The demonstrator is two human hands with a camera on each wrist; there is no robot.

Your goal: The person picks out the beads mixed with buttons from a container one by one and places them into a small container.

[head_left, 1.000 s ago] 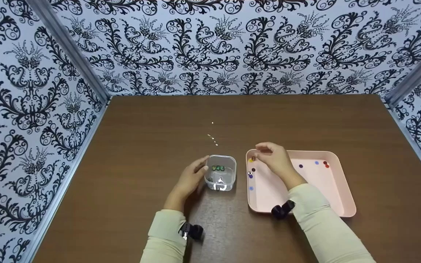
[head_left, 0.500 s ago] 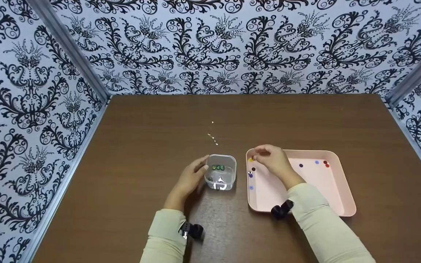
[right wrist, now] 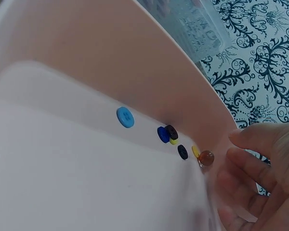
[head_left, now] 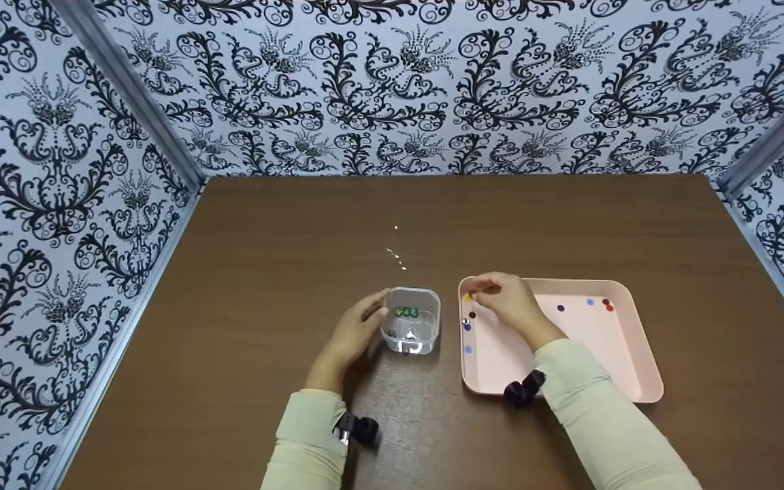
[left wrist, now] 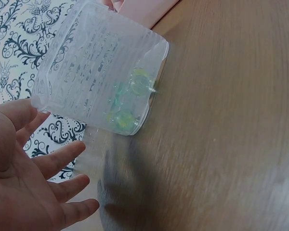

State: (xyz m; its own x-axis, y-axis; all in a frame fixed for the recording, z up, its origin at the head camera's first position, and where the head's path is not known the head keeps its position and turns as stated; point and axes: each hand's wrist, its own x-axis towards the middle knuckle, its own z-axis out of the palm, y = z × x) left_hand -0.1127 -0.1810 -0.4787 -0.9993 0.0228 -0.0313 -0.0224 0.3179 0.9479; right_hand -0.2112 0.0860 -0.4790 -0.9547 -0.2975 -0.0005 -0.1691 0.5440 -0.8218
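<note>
Beside a clear plastic container (head_left: 426,330) rests my left hand (head_left: 353,333), touching its rim, with the other fingers spread in the left wrist view. Several green-yellow marbles (head_left: 406,312) lie inside the container. My right hand (head_left: 511,299) reaches into the far left corner of the pink tray (head_left: 627,340), fingers loosely bent. Close to its fingertips in the right wrist view are an amber marble (right wrist: 206,158) and a yellow button (right wrist: 195,151); a small gap shows between marble and fingers. Along the same wall lie a light blue button (right wrist: 125,117), a dark blue button (right wrist: 163,134) and a black button (right wrist: 182,152).
Toward the tray's far right are a red button (head_left: 610,308), a light blue button (head_left: 590,301) and a dark button (head_left: 561,308). Small white marks (head_left: 397,258) show on the brown table (head_left: 283,238) behind the container. Patterned walls (head_left: 392,88) stand around the table.
My right hand has lowered slightly into the tray's far left corner, its fingertips coming nearer to the amber marble. The left hand and container have stayed in place.
</note>
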